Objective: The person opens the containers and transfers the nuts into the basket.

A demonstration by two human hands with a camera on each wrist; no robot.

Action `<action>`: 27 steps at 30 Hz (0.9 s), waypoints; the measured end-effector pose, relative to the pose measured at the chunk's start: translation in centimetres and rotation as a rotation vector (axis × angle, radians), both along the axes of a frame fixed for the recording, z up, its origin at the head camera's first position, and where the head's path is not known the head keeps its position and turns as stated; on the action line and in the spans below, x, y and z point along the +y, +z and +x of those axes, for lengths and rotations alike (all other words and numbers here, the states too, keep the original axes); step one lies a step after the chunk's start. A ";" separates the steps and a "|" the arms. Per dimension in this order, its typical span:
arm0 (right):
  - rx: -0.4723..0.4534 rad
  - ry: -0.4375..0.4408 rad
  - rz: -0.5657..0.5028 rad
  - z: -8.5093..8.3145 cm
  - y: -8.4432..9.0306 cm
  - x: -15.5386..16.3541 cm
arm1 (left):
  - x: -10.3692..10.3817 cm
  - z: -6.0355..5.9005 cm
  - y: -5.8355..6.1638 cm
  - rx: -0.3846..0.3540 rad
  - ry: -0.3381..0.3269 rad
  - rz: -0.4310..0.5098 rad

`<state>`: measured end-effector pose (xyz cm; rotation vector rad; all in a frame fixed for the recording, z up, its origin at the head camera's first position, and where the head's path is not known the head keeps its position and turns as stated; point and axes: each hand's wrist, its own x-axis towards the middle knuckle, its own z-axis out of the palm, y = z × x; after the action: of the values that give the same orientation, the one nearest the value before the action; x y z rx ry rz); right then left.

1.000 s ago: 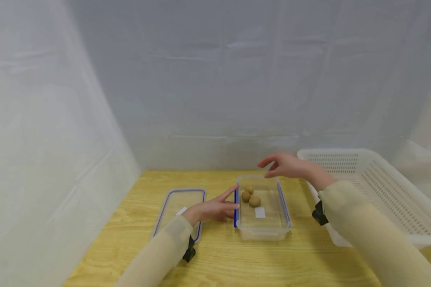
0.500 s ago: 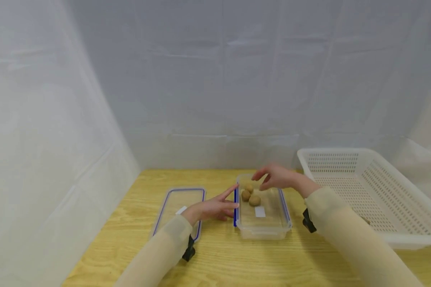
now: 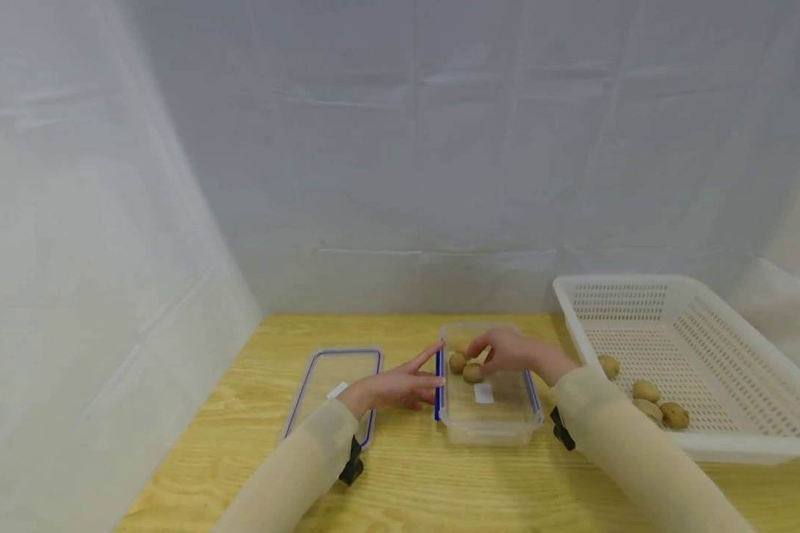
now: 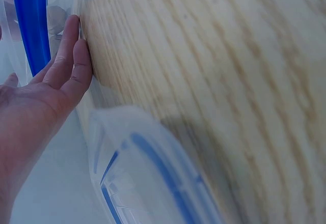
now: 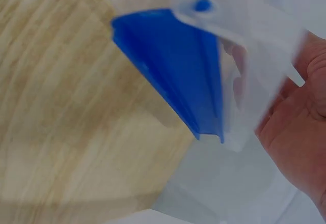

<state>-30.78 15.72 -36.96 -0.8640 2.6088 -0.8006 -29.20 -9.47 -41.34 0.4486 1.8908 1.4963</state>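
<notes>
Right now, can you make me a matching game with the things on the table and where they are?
Things:
1. lid
2. clear box
3. white basket
4. left hand

Places:
a. far right of the table, four brown round things inside
b. between the lid and the clear box, fingers straight
c. flat on the table, left of the clear box
d. middle of the table, right hand reaching into it

Pairs: 1-c, 2-d, 3-a, 4-b

right hand [image 3: 507,354] hides fingers' grip, blurred clasp [image 5: 178,66]
</notes>
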 end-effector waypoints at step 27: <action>0.014 -0.077 0.069 0.4 -2.7 -1.6 | -0.2 0.2 0.2 0.000 -0.008 0.006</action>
<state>-30.40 14.15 -39.61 -0.7576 2.6794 -0.7215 -28.97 -9.65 -41.10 0.4585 1.8834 1.4971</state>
